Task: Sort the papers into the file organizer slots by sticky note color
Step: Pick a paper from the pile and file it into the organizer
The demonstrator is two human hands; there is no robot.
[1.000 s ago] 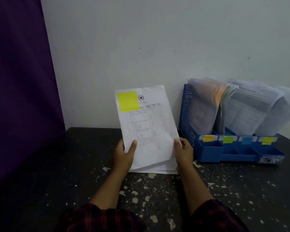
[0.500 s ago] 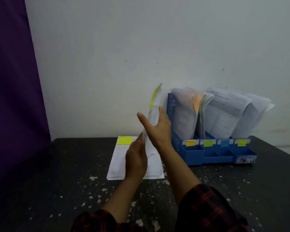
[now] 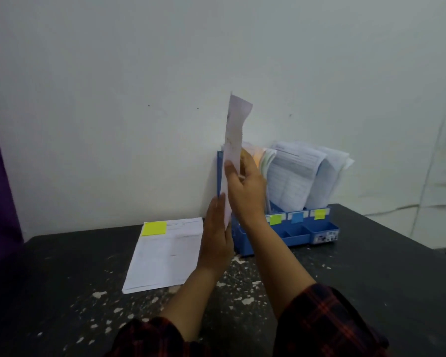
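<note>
No legible text anywhere, print on the flat paper stack [image 3: 165, 256] too blurred to read, rows on the sheets in the blue file organizer [image 3: 283, 235] unreadable, small patterned sticker [image 3: 326, 237] at its right end indistinct

A white sheet [image 3: 233, 140] stands upright, edge-on, at the blue organizer's [image 3: 298, 235] left end. At its 8 o'clock a paper stack [image 3: 162, 256] lies flat, a yellow note [image 3: 154, 228] on its top-left corner. Papers [image 3: 294, 176] fill the organizer's slots, tagged green, blue, yellow.
</note>
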